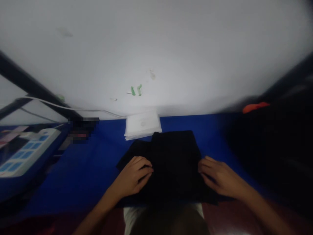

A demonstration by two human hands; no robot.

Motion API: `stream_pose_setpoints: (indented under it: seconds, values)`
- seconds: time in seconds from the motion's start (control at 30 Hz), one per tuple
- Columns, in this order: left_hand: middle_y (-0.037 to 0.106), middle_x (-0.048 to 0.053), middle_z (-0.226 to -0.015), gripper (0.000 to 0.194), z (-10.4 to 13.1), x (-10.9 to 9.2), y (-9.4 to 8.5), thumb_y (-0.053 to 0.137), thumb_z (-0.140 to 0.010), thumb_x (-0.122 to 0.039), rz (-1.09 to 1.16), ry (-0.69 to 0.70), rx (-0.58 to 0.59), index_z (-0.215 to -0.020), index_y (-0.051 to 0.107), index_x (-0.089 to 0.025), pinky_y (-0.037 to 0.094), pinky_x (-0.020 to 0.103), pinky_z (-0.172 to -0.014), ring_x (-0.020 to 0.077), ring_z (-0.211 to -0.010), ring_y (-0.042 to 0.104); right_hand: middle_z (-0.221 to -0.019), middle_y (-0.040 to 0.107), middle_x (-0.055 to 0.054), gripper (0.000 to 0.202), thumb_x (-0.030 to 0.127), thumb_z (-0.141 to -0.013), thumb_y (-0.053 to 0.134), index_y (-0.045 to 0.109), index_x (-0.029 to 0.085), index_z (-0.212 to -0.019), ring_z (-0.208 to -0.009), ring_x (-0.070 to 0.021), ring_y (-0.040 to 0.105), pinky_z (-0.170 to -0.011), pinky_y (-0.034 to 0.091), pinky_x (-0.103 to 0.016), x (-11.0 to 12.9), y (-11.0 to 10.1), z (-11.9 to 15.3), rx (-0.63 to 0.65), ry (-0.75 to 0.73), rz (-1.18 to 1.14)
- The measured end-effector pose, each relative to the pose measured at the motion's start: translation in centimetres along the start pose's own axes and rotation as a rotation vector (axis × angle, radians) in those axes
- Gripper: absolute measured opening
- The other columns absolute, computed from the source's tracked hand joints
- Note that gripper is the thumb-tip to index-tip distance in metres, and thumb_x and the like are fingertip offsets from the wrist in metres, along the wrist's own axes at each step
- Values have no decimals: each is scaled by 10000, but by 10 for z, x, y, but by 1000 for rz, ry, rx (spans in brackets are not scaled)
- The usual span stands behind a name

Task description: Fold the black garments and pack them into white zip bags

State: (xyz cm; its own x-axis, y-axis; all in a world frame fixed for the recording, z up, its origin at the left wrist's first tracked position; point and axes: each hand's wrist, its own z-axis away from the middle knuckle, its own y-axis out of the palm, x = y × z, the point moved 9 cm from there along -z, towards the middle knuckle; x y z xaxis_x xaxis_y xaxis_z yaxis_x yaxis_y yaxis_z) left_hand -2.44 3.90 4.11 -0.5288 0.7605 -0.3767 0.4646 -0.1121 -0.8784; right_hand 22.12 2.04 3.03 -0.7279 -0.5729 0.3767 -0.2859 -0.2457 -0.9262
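Note:
A black cloth [174,166], which looks like a partly folded garment, lies across the blue tabletop before me. On its left part, my left hand [137,174] has its fingers bent together at a fold of the fabric. My right hand [217,174] grips the right edge of the upper folded piece, fingers curled in. Dark fabric hides the fingertips of both hands in part. The cloth's lower edge hangs near the table's front, just above my lap.
A stack of white sheets or bags [143,124] sits behind the cloth against the pale wall [186,58]. At left is a white power strip [26,151] with blue sockets, and a white cable [80,109] runs along the wall. A dark mass [276,147] with an orange item [255,107] fills the right.

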Motion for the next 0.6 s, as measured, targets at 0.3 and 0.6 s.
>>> stream_pose_setpoints:
  seconds: [0.3,0.6]
  values:
    - [648,55,-926,527,93,105,-38,613,-827,-513,-92,-824,-391,-1223,492,-188,546,375,-705,230,-799,655,-819,616,-51,188,271,-964,455,622,213,-900,-763,-185,577,-667,447,-305,-6,-11,-12,-129,20,-13]
    - [548,-28,-771,355,67,62,-65,603,-877,-326,154,-618,-696,-1184,472,-206,515,255,-686,120,-697,582,-755,617,-36,264,383,-956,492,602,202,-798,-684,-164,576,-624,447,-286,13,-17,-46,-309,180,-415]
